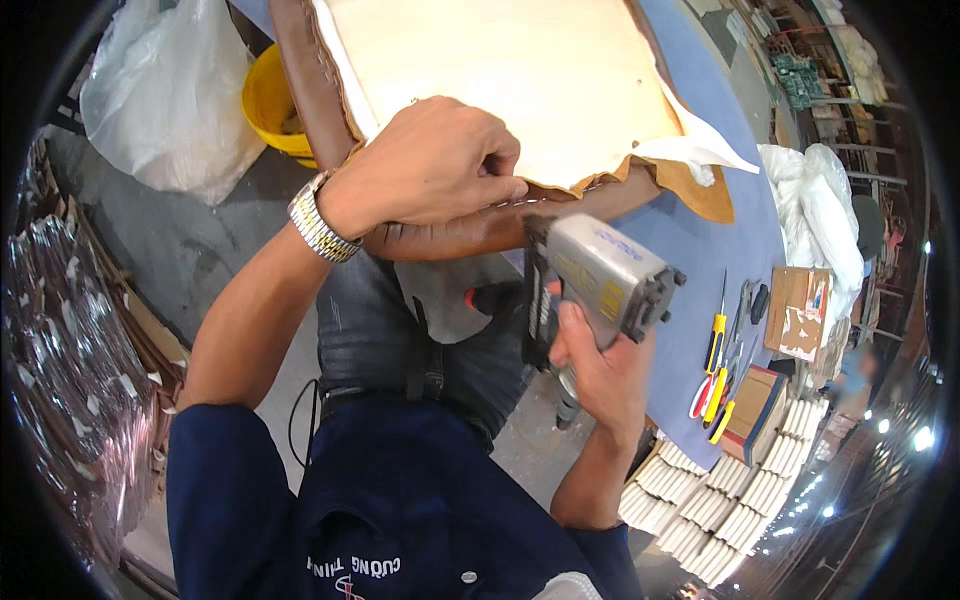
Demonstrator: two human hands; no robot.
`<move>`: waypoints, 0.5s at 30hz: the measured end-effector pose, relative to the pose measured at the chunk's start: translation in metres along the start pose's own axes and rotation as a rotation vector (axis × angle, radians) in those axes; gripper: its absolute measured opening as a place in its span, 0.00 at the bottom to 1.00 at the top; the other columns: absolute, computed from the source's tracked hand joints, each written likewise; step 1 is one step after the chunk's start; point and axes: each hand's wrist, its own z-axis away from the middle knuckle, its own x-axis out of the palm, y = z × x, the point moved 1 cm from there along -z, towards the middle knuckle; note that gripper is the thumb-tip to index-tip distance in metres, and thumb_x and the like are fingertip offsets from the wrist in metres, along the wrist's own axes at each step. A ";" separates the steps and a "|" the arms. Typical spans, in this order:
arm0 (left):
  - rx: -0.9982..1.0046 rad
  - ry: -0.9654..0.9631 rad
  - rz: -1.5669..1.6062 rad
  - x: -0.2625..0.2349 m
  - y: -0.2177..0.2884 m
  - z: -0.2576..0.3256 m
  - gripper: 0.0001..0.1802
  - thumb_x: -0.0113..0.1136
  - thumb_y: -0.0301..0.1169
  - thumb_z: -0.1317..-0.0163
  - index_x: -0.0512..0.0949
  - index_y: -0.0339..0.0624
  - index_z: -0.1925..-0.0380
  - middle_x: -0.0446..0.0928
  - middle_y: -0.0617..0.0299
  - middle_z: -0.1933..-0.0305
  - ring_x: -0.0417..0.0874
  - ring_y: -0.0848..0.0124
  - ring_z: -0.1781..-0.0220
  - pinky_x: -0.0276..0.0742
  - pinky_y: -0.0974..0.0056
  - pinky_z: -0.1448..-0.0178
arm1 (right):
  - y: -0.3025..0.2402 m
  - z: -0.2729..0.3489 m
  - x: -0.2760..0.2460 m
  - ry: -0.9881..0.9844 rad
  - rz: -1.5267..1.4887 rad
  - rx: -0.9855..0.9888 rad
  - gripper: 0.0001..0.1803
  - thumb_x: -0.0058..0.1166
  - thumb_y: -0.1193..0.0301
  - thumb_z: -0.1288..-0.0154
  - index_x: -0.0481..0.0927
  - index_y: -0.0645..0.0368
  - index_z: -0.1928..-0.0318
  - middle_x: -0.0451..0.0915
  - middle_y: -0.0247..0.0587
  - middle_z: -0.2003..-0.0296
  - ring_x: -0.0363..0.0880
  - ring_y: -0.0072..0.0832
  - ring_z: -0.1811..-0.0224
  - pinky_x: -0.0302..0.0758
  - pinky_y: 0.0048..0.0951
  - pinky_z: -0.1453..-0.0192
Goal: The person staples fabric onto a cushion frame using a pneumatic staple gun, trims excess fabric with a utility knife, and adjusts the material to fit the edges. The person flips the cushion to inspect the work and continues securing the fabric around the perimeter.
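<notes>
An upholstered panel with a pale, flat middle (pixel 500 85) lies on the blue table, brown leather (pixel 470 230) folded over its edges and a line of staples along the fold. My left hand (pixel 435 165), a metal watch on its wrist, is closed on the leather edge at the near side, pinching it down. My right hand (pixel 605 375) grips a silver and black staple gun (pixel 605 275) by its handle. The gun's nose is close to the leather fold, just right of my left fingers; contact cannot be made out. A loose leather flap (pixel 705 190) and white lining (pixel 700 150) stick out at the right corner.
Screwdrivers (pixel 716 345) and other hand tools lie on the blue tabletop (pixel 690 250) at right, beside cardboard boxes (pixel 797 310) and rows of cream strips (pixel 700 500). A yellow bucket (pixel 262 105) and white plastic bag (pixel 175 100) stand at left, near plastic-wrapped stacks (pixel 75 370).
</notes>
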 end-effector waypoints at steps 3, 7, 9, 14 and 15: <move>0.060 0.013 0.059 0.000 -0.003 -0.001 0.18 0.73 0.42 0.38 0.84 0.38 0.76 0.83 0.55 0.73 0.84 0.58 0.71 0.76 0.58 0.64 | 0.022 0.023 -0.049 0.203 0.000 -0.010 0.18 0.68 0.75 0.31 0.80 0.70 0.45 0.85 0.41 0.64 0.80 0.19 0.75 0.76 0.22 0.73; -0.010 0.004 0.046 -0.006 0.003 -0.001 0.17 0.73 0.42 0.37 0.85 0.39 0.73 0.83 0.55 0.73 0.83 0.62 0.72 0.75 0.59 0.65 | 0.037 0.013 -0.134 0.446 0.814 0.078 0.24 0.69 0.66 0.33 0.79 0.69 0.44 0.86 0.53 0.58 0.86 0.41 0.62 0.81 0.40 0.57; -0.006 0.012 0.021 -0.007 0.005 -0.003 0.16 0.73 0.41 0.37 0.85 0.39 0.71 0.83 0.55 0.74 0.82 0.63 0.73 0.75 0.60 0.65 | 0.063 -0.005 -0.171 0.545 1.177 -0.122 0.23 0.68 0.67 0.33 0.78 0.68 0.43 0.85 0.56 0.53 0.86 0.47 0.51 0.81 0.45 0.46; 0.009 0.183 -0.059 -0.002 0.016 -0.001 0.12 0.72 0.36 0.35 0.86 0.37 0.67 0.85 0.55 0.70 0.84 0.63 0.67 0.77 0.60 0.58 | 0.131 -0.021 -0.200 0.673 1.068 -0.328 0.21 0.65 0.71 0.33 0.80 0.65 0.42 0.81 0.56 0.42 0.78 0.54 0.37 0.73 0.49 0.32; 0.050 0.285 -0.131 -0.007 0.023 0.006 0.11 0.71 0.35 0.34 0.87 0.36 0.67 0.86 0.55 0.68 0.85 0.63 0.64 0.78 0.60 0.54 | 0.130 -0.025 -0.186 0.716 1.031 -0.432 0.20 0.64 0.71 0.32 0.80 0.66 0.42 0.81 0.56 0.41 0.78 0.53 0.36 0.74 0.48 0.32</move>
